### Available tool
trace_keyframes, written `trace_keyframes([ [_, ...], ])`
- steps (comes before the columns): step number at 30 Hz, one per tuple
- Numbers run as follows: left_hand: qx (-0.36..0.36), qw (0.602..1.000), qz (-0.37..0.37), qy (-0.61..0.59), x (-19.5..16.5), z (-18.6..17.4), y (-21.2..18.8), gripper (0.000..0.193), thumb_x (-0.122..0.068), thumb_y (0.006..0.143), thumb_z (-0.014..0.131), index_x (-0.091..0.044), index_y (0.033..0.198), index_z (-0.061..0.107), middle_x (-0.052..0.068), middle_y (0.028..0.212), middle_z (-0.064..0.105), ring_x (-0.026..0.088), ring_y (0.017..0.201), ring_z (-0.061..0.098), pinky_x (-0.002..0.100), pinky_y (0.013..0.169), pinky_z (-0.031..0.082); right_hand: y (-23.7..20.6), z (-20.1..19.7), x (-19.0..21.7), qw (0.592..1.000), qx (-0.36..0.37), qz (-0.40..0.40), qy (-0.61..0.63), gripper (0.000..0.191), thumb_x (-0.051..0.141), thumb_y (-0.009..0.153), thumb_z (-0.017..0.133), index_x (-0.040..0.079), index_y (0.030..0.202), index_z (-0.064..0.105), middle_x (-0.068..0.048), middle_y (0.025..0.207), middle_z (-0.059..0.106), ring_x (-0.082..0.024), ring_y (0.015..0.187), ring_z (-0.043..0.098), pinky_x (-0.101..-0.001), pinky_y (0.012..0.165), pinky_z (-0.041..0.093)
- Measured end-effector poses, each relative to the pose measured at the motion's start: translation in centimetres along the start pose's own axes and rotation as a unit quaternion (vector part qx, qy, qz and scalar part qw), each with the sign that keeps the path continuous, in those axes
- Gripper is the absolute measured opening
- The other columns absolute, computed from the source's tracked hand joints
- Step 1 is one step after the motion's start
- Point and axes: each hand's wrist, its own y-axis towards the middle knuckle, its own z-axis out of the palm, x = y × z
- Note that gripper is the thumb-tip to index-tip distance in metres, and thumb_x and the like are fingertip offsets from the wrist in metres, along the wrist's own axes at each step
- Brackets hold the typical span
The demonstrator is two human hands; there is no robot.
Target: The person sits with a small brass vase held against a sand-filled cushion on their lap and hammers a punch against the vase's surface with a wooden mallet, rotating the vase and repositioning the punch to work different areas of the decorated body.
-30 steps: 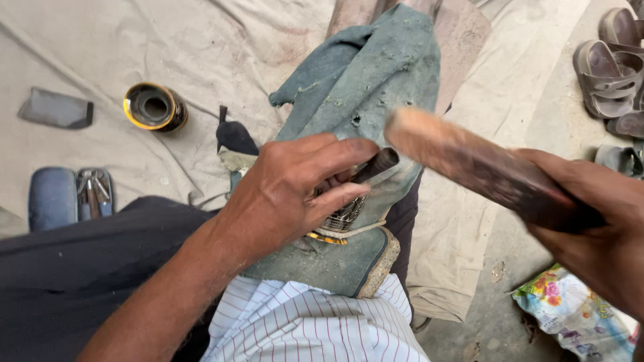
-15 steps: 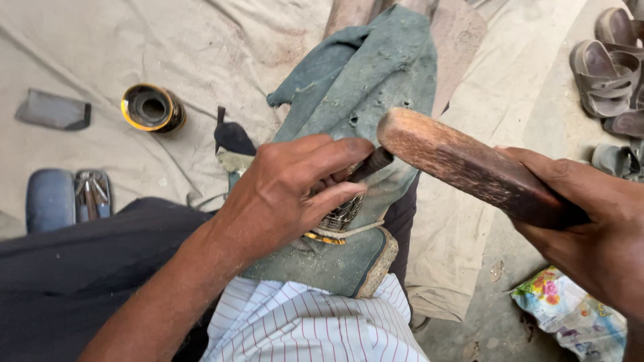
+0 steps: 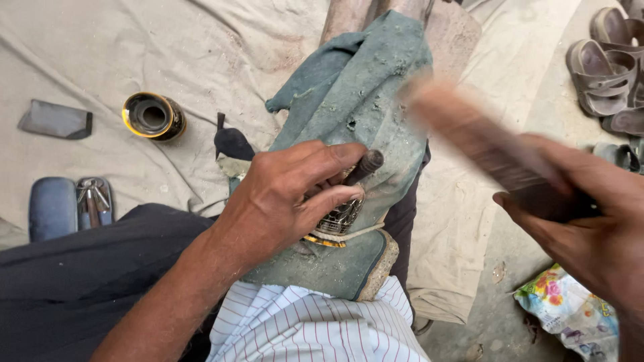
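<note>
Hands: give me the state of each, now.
Left hand: closed on a dark punch set against the green cloth.
Right hand: closed on a wooden mallet, blurred.

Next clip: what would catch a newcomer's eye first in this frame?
At centre, the left hand pins a dark punch-like tool upright against a dusty green cloth draped over the lap. To the right, the right hand grips a motion-blurred wooden mallet raised above it. Upper left, an open round tin lies on the beige ground sheet.
</note>
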Motion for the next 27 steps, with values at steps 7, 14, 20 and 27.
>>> trace_keyframes([
  [7, 0.005, 1.000, -0.018, -0.004, 0.2, 0.0, -0.2, 0.042, -0.022, 0.089, 0.080, -0.009, 0.127, 0.067, 0.005, 0.089, 0.073, 0.014, 0.071, 0.070, 0.029, 0.060, 0.059, 0.6, -0.2, 0.1, 0.998, 0.024, -0.031, -0.049, 0.056, -0.006, 0.072, 0.078, -0.001, 0.127, 0.071, -0.013, 0.094, 0.074, -0.021, 0.080, 0.071, -0.0333, 0.071, 0.056],
  [14, 0.001, 1.000, -0.014, -0.014, 0.5, 0.1, -0.4, 0.039, -0.021, 0.091, 0.079, -0.010, 0.126, 0.067, 0.003, 0.094, 0.073, 0.011, 0.077, 0.074, 0.025, 0.065, 0.063, 0.1, -0.1, -0.9, 0.999, 0.033, 0.009, -0.014, 0.035, -0.003, 0.084, 0.077, -0.004, 0.117, 0.067, -0.017, 0.088, 0.069, -0.026, 0.074, 0.069, -0.0368, 0.067, 0.055],
  [20, 0.002, 0.999, -0.010, -0.030, 0.5, -0.4, -0.4, 0.039, -0.021, 0.091, 0.080, -0.008, 0.126, 0.068, 0.004, 0.091, 0.072, 0.013, 0.076, 0.071, 0.029, 0.063, 0.060, -0.1, -0.1, -1.1, 0.979, -0.025, 0.132, 0.153, 0.021, 0.000, 0.094, 0.076, -0.007, 0.109, 0.063, -0.020, 0.083, 0.065, -0.030, 0.068, 0.068, -0.0397, 0.063, 0.054],
  [27, 0.002, 1.000, 0.014, -0.009, -0.2, 0.4, -0.1, 0.038, -0.019, 0.089, 0.081, -0.008, 0.123, 0.069, 0.005, 0.098, 0.073, 0.013, 0.079, 0.072, 0.029, 0.068, 0.062, -0.8, -0.3, 0.7, 0.993, -0.038, -0.095, -0.062, 0.044, 0.000, 0.074, 0.079, -0.007, 0.116, 0.069, -0.017, 0.089, 0.071, -0.019, 0.073, 0.070, -0.0318, 0.060, 0.059],
])
